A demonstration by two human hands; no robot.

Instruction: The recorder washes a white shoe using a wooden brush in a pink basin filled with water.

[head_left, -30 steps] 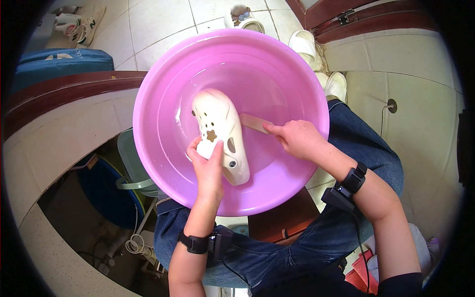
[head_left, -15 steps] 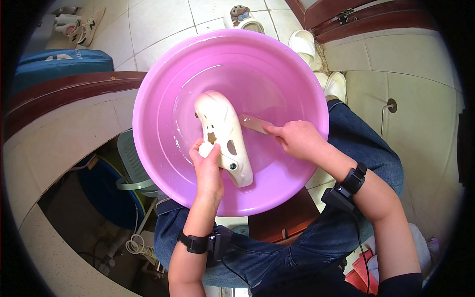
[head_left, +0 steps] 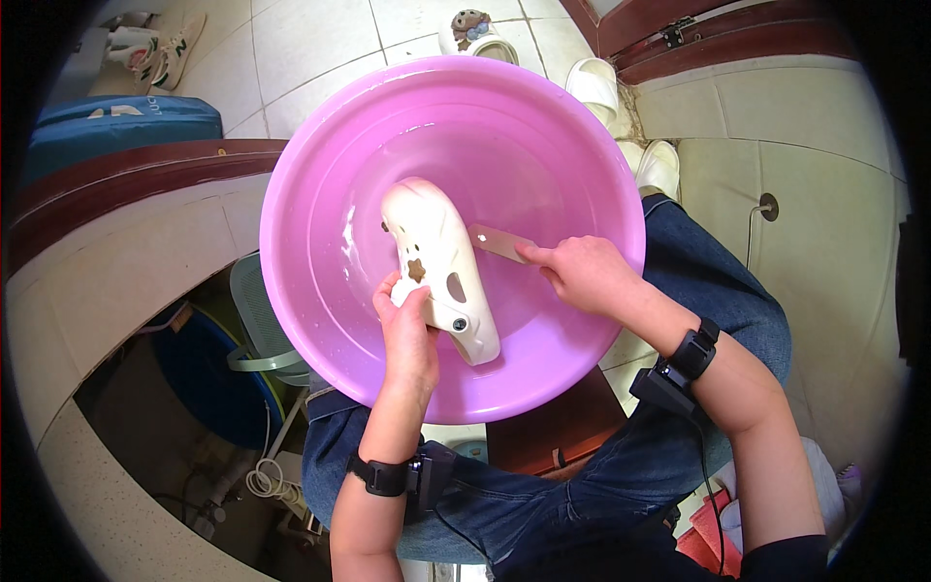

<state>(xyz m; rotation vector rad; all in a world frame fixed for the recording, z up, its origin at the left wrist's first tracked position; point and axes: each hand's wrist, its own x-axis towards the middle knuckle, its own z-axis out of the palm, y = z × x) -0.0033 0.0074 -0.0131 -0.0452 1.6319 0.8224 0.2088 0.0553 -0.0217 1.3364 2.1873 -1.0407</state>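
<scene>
A white foam clog [head_left: 433,238] with vent holes, a brown charm and a dark strap rivet is tilted on its side inside the pink plastic basin [head_left: 291,223]. My left hand [head_left: 405,325] grips the clog by its near left edge, thumb on the upper. My right hand [head_left: 585,274] is closed around a flat, pale handle [head_left: 499,242], index finger stretched along it. The handle's far end meets the clog's right side, and whatever lies beyond is hidden by the clog. Shallow water shows in the basin.
The basin sits between my knees, above a brown stool [head_left: 558,432]. Beyond its rim stand another white clog [head_left: 480,41] and white slippers [head_left: 592,89]. A green plastic basket [head_left: 262,315] is at the left, a blue bag [head_left: 126,126] far left, a tiled wall [head_left: 824,194] at the right.
The near end of the clog has shifted very slightly up and to the right. Both hands stay almost in place.
</scene>
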